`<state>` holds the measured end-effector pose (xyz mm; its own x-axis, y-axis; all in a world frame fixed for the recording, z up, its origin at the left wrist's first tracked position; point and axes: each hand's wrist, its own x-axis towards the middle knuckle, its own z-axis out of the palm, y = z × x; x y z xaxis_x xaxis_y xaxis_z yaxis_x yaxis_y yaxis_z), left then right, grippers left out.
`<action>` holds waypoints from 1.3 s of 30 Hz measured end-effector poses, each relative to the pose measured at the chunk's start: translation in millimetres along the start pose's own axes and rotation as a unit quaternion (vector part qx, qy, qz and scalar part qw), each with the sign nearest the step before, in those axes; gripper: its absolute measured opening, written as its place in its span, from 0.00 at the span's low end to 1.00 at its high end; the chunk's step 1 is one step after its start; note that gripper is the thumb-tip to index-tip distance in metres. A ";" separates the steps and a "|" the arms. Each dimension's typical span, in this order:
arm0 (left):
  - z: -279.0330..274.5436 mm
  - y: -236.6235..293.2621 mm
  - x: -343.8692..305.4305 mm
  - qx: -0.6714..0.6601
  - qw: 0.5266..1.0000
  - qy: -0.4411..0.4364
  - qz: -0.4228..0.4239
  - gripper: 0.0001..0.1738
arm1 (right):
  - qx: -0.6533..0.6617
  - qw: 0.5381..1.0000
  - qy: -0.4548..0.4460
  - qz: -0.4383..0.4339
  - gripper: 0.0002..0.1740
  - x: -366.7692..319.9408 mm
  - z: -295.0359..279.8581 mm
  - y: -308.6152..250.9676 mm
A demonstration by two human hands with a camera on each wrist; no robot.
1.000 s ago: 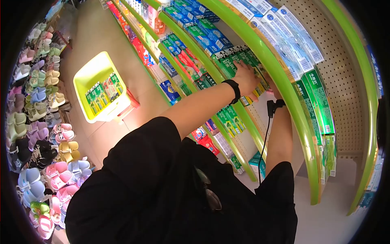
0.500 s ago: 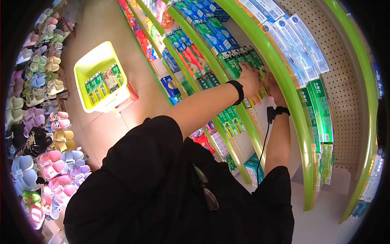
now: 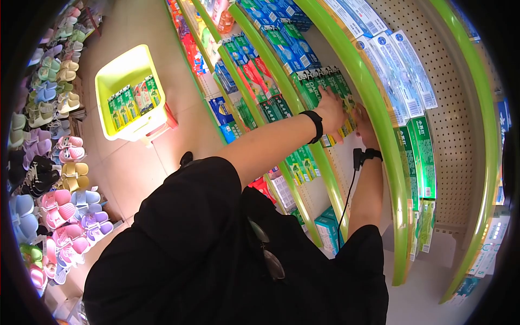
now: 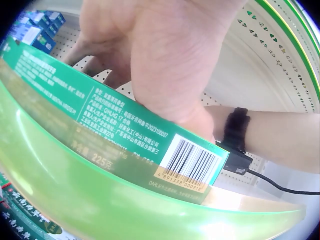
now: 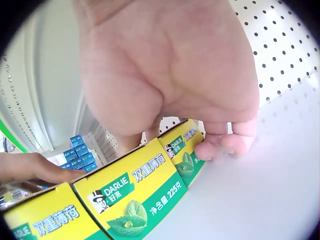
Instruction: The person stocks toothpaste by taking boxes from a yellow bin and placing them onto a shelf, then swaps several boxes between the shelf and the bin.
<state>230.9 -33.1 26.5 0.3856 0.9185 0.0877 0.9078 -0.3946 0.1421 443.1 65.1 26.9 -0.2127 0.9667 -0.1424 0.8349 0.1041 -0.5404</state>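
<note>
Green and yellow Darlie boxes (image 3: 307, 90) (image 5: 131, 190) stand side by side on a green-edged shelf. My left hand (image 3: 331, 111) (image 4: 165, 65) rests over the row, fingers spread across the green faces; its heel touches the end box (image 4: 120, 127), which has a barcode. At the row's other end, my right hand (image 3: 366, 130) (image 5: 170, 70) presses against the boxes, its fingers bent loosely and two fingertips by the last box's side. In the right wrist view, part of the left hand (image 5: 37, 167) lies beyond the boxes. Some fingers are hidden behind the boxes.
A yellow-green basket (image 3: 103, 108) with several boxes stands on the floor at left. Footwear (image 3: 57, 208) lines the far left. Blue boxes (image 3: 292, 49) sit farther along the shelf. The curved shelf edge above (image 3: 374, 97) passes close to the right hand.
The head view has shifted, so the basket and shelves appear moved. Both hands stay at the same row; the right hand's fingers have come more into sight beside the boxes.
</note>
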 end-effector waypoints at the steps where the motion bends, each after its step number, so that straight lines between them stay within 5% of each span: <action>1: 1.2 -0.4 0.6 0.004 1.000 0.002 -0.004 0.58 | -0.006 1.000 0.016 0.007 0.35 2.6 1.6 2.6; 23: -2.0 -0.8 0.6 -0.008 1.000 -0.009 0.002 0.60 | 0.075 0.997 -0.009 -0.001 0.33 7.6 3.6 20.1; 28: -8.9 -1.2 -2.0 -0.026 0.999 -0.020 0.003 0.59 | -0.091 0.991 0.075 -0.059 0.31 11.7 9.3 19.8; 32: -9.7 -1.0 -3.8 -0.026 1.000 -0.017 0.008 0.59 | -0.300 0.927 0.172 -0.145 0.30 29.4 24.3 46.6; 33: -10.6 -0.5 -3.1 -0.016 1.000 -0.024 0.007 0.60 | -0.258 0.952 0.139 -0.091 0.30 19.0 23.4 25.7; 39: -6.2 -0.5 -3.3 0.009 1.000 -0.017 0.003 0.61 | -0.274 0.939 0.138 -0.152 0.30 40.0 21.4 -9.0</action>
<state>228.2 -36.1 32.3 0.3960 0.9166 0.0557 0.9081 -0.3999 0.1240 416.2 97.9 8.4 -0.4075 0.8885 0.2111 0.9088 0.4173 -0.0018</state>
